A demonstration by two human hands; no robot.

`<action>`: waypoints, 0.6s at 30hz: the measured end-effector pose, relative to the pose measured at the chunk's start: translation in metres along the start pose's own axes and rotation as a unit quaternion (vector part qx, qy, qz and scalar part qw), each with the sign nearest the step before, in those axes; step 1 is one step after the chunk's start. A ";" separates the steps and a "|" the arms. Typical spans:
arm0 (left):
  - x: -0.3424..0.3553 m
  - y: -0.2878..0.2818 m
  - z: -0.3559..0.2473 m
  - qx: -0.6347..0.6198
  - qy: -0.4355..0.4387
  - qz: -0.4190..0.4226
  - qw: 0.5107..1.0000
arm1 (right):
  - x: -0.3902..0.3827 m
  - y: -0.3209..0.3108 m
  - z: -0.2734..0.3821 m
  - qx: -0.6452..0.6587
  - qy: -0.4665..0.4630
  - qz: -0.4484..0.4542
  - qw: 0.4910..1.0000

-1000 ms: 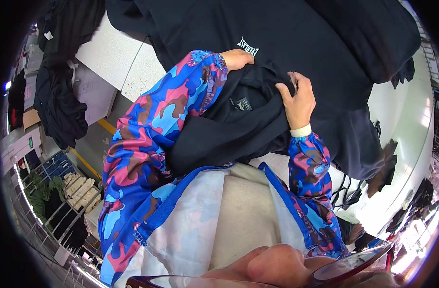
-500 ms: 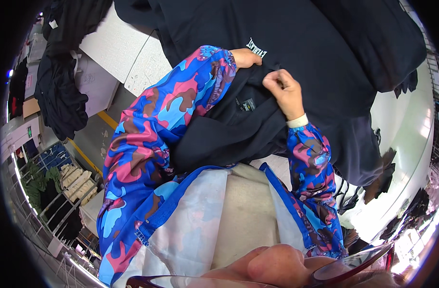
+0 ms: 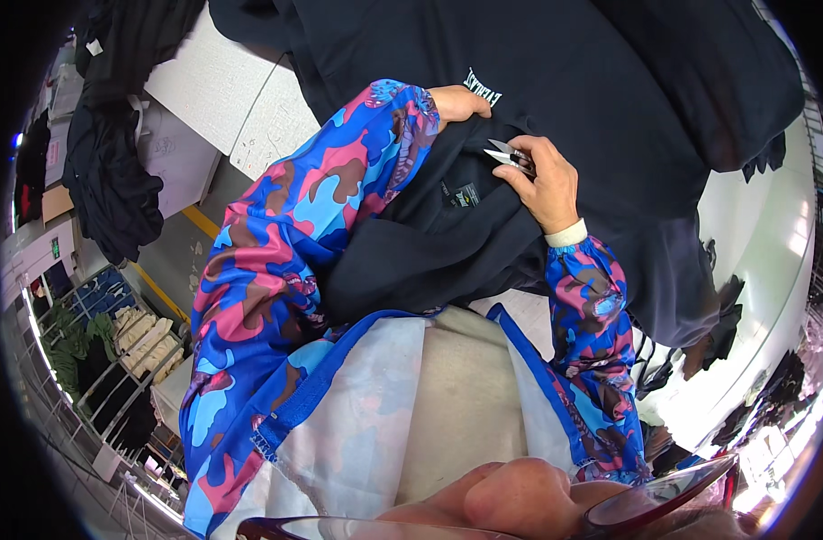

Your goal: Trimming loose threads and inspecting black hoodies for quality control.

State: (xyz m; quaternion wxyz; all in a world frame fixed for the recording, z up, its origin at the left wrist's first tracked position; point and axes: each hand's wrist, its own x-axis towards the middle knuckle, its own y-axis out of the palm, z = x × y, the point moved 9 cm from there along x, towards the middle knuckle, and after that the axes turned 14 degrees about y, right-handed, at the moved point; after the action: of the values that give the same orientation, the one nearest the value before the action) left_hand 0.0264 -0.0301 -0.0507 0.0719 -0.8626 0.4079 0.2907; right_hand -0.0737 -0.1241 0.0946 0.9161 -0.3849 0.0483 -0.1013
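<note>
- Dark navy fabric filled our view: a sweatshirt [image 3: 556, 81] lay spread over the white tabletop [image 3: 240, 99], with one part of it gathered up toward us between our two arms.
- Our right hand [image 3: 545, 184] was curled closed around a small pair of metal thread snips [image 3: 506, 155], thumb and fingers pinching the handles, the bright blades pointing left over the cloth beside a small sewn-in label [image 3: 464, 194].
- Our left hand [image 3: 459, 101] rested on the garment just above, next to white lettering printed on the cloth; the fingers were bent into the cloth, but we could not tell whether they were pinching a fold or only pressing it flat.
- We judged the sweatshirt soft, limp and fairly thick, not fragile and not slippery; it would sag wherever it was not supported, so the best hold looked to be a bunched fold or a seam near the label.
- We judged the snips light, stiff and sharp at the tips, best held by the handles as they were.
- Both our forearms wore bright sleeve covers [image 3: 276, 261] in a blue, pink and brown camouflage pattern.
- More dark garments [image 3: 105, 171] hung over the tabletop's far left edge, and racks of folded clothing [image 3: 114, 351] stood on the floor below.
</note>
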 end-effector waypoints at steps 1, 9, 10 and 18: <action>-0.001 0.000 0.000 -0.015 -0.003 -0.010 1.000 | 0.001 0.001 0.003 -0.009 -0.014 -0.004 1.000; -0.002 0.003 0.000 -0.038 -0.003 -0.011 0.999 | 0.002 0.006 0.007 -0.010 -0.033 -0.012 0.999; -0.001 0.002 0.001 -0.040 -0.002 -0.022 0.999 | 0.003 0.005 0.007 -0.005 -0.038 -0.017 0.999; -0.004 -0.001 0.000 -0.037 -0.005 -0.021 0.999 | 0.003 0.007 -0.010 0.060 0.037 0.005 0.997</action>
State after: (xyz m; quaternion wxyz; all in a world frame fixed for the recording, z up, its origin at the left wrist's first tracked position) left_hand 0.0249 -0.0269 -0.0481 0.0479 -0.8714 0.3785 0.3082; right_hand -0.0710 -0.1265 0.0825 0.9358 -0.3247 0.0779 -0.1134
